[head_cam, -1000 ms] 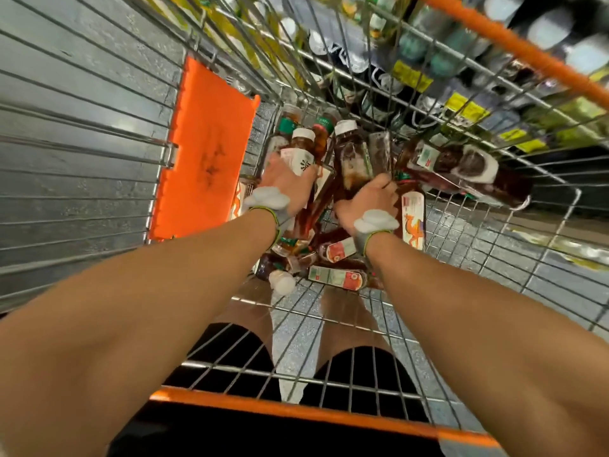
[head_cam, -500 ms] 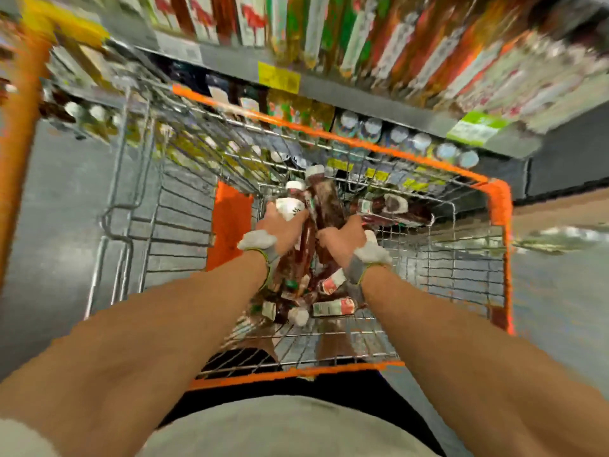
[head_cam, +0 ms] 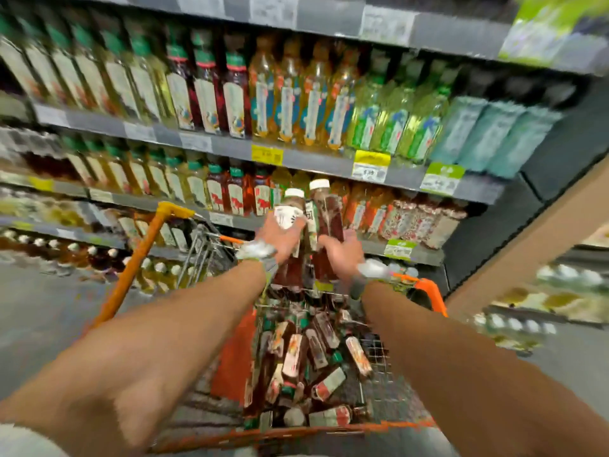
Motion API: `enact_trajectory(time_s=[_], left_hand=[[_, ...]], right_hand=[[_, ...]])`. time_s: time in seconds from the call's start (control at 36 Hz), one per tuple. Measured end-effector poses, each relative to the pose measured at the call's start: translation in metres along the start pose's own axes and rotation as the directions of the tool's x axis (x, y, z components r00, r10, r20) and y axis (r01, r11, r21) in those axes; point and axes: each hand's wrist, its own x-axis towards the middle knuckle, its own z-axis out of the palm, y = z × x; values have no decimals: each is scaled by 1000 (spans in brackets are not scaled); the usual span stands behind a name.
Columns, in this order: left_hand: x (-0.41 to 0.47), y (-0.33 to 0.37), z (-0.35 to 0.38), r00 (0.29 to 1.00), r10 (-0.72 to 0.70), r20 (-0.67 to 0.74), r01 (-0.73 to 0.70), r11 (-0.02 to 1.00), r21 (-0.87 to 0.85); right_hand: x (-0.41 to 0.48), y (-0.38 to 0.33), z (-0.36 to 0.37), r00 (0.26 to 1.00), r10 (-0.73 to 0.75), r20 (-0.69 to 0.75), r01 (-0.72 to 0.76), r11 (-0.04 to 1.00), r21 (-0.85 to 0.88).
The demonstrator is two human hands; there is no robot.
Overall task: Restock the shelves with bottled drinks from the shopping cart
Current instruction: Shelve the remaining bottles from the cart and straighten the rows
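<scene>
The shopping cart (head_cam: 430,289) has an orange rim, silver wire sides and an orange flap (head_cam: 234,357) inside. Just above it, the dark-brown bottle (head_cam: 290,212) has a white cap and a white label with dark marks. The red-brown bottle (head_cam: 331,216) beside it has a white cap and a green-and-white strip label. In the cart lie brown bottles (head_cam: 316,351) with white, red and green labels. Above the cart, grey shelves (head_cam: 313,161) carry yellow tags (head_cam: 267,155) and green tags (head_cam: 441,179), under dark-red bottles (head_cam: 234,94), amber bottles (head_cam: 290,94) and pale-green bottles (head_cam: 392,117).
</scene>
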Motion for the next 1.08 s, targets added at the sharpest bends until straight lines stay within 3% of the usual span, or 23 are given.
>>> enact_trajectory(time_s=[0.11,0.22,0.33,0.44,0.86,1.0,1.08], left_hand=[[-28,57,-11,988,123,-96,-125,992,-12],[-53,95,-22,975,179,-136,-191,978,-85],[-77,144,-40,936,261,-235,-303,939,-164],[-83,184,-63,897,341,-281,-390,910,-140],[11,293,-174,743,577,-339,-643,757,-121],[35,333,-215,636,689,-348,-758,642,-114],[58,362,-237,630,706,-323,-773,611,-170]], right_hand=[[-16,-39,-40,992,-117,-40,120,990,69],[-15,-64,-65,959,-251,-128,254,967,1],[-29,-117,-90,919,-364,-153,373,927,31],[-42,-164,-106,889,-421,-177,433,901,35],[-7,-314,-48,720,-588,-368,636,771,12],[13,-369,-35,691,-652,-312,687,726,3],[32,-406,-33,667,-678,-309,708,706,-21]])
